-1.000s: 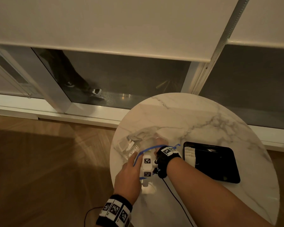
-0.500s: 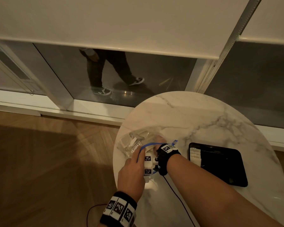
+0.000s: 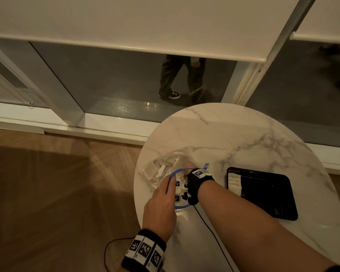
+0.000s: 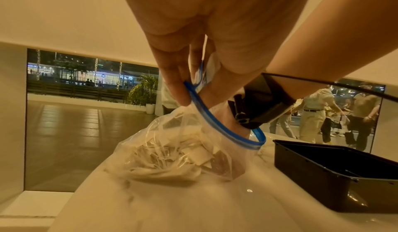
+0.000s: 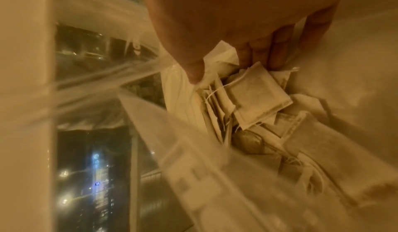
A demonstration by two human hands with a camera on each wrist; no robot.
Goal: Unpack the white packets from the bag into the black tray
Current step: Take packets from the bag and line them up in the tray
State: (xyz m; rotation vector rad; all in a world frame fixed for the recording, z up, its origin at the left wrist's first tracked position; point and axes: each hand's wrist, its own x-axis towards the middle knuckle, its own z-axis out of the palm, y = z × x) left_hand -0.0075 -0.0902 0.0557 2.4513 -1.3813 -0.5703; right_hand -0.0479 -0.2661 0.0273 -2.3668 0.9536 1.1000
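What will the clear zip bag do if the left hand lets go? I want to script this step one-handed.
The clear zip bag looks thin and floppy: it sags and creases around the white packets, so its mouth would probably collapse. The left hand pinches the blue rim while the right hand reaches inside; unheld, the light bag would likely drag along the marble table.

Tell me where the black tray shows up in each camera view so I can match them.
Head: black tray at right on the marble table, row of white packets at its left end.
Left wrist: its side wall at lower right.
Right wrist: not in view.
Shared landmark: the clear bag, with its blue zip.
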